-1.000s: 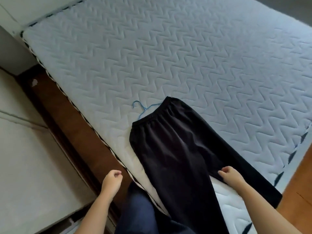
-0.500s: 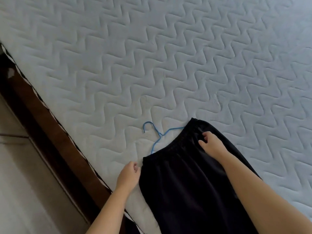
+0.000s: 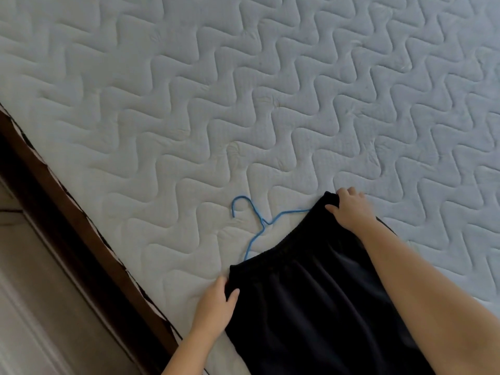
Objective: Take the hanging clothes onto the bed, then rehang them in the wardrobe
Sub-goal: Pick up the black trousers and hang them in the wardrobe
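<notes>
Head view: both hands (left point(image 3: 216, 307), right point(image 3: 349, 209)) pinch black trousers point(image 3: 311, 307) beside hanger point(image 3: 257, 226)

Black trousers point(image 3: 311, 307), blue wire hanger point(image 3: 255, 223), pale grey-white mattress point(image 3: 243, 90) quilted in zigzag pattern, dark brown bed frame point(image 3: 67, 217).

Both hands pinched closed: left hand point(image 3: 216, 307) low; right hand point(image 3: 349, 209) outstretched

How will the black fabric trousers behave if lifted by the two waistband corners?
The black fabric trousers will probably go limp: they lie flat with soft gathers below the elastic waistband. Gripped by the left hand and right hand, the middle should sag. The thin blue wire hanger, partly tucked inside, might slide out.
</notes>
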### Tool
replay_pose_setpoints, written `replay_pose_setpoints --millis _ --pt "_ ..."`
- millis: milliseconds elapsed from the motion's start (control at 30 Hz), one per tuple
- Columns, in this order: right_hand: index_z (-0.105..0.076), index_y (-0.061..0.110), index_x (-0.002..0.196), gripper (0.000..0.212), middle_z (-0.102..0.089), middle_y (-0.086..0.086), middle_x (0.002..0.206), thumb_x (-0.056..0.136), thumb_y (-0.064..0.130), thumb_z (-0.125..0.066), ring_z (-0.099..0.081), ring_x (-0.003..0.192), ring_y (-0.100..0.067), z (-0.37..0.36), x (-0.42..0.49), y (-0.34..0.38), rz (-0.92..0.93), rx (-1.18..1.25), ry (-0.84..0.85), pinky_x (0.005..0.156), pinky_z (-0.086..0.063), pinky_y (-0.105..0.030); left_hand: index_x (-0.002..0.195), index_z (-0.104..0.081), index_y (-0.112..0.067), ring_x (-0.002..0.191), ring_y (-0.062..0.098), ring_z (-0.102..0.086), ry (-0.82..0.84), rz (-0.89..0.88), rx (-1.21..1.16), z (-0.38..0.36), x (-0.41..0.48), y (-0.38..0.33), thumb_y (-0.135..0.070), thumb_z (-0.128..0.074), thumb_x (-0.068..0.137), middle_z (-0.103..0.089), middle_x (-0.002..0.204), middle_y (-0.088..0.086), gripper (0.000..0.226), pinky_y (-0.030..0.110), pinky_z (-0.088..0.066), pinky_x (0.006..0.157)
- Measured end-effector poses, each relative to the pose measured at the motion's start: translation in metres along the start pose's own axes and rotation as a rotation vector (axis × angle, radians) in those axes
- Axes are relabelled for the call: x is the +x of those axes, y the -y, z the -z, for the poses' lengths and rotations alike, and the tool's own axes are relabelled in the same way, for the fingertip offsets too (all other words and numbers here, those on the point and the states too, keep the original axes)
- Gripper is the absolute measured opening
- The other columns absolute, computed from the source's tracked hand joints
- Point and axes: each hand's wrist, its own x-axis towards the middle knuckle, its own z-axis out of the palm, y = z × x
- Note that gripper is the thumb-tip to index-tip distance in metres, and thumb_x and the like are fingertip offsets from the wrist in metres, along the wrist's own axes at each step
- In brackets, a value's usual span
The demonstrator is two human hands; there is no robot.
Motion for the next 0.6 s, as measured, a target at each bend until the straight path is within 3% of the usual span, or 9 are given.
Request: replay_pose_setpoints --millis 100,200,267,333,400,600 --pt "-0.044 0.004 0.120 0.047 -0.048 -0.018 0.127 0.090 0.040 -0.050 -0.045 0.117 -0.036 -0.002 -0.011 -0.008 -0.009 0.036 0.076 0.093 -0.040 -0.043 0.087 -0.041 -0.030 0.091 0.014 -0.056 0.024 0.074 -0.051 -0.001 -0.008 0.001 -0.024 -0.045 0.094 -0.043 0.078 -0.022 0.009 0.021 -0.036 0.073" --pt "-0.047 0.004 0.113 0.047 -0.053 -0.017 0.120 0.089 0.045 -0.049 -0.050 0.111 -0.034 -0.005 -0.034 -0.019 -0.015 0.049 0.107 0.085 -0.042 -0.040 0.081 -0.039 -0.035 0.105 0.022 -0.056 0.032 0.174 -0.133 0.001 -0.024 0.001 -0.022 -0.042 0.095 -0.048 0.083 -0.018 0.019 0.025 -0.036 0.076" --pt "-0.048 0.005 0.110 0.047 -0.055 -0.014 0.117 0.089 0.047 -0.049 -0.053 0.107 -0.032 -0.007 -0.055 -0.026 -0.037 0.076 0.115 0.076 -0.040 -0.036 0.087 -0.044 -0.034 0.112 0.025 -0.054 0.024 0.217 -0.128 0.003 -0.036 0.003 -0.023 -0.041 0.096 -0.058 0.102 -0.005 0.014 0.026 -0.035 0.077" --pt "-0.048 0.005 0.111 0.048 -0.056 -0.012 0.115 0.089 0.047 -0.048 -0.055 0.104 -0.029 -0.009 -0.080 -0.034 -0.068 0.112 0.133 0.072 -0.040 -0.033 0.109 -0.052 -0.022 0.117 0.027 -0.052 0.014 0.238 -0.070 0.005 -0.052 0.005 -0.024 -0.042 0.095 -0.057 0.124 0.007 0.017 0.028 -0.037 0.081" --pt "-0.048 0.006 0.112 0.049 -0.059 -0.012 0.113 0.090 0.049 -0.046 -0.057 0.101 -0.028 -0.013 -0.108 -0.043 -0.116 0.145 0.158 0.073 -0.043 -0.033 0.118 -0.051 -0.012 0.118 0.028 -0.052 0.007 0.234 -0.020 0.008 -0.071 0.005 -0.025 -0.043 0.095 -0.057 0.127 0.013 0.027 0.030 -0.039 0.086" --pt "-0.045 0.007 0.125 0.055 -0.056 -0.013 0.123 0.088 0.047 -0.049 -0.056 0.110 -0.028 -0.030 -0.212 -0.068 -0.231 0.412 0.084 0.085 -0.045 -0.035 0.120 -0.053 -0.012 0.118 0.029 -0.051 -0.065 0.216 -0.023 0.016 -0.138 0.005 -0.023 -0.049 0.092 -0.057 0.126 0.013 0.030 0.030 -0.037 0.084"
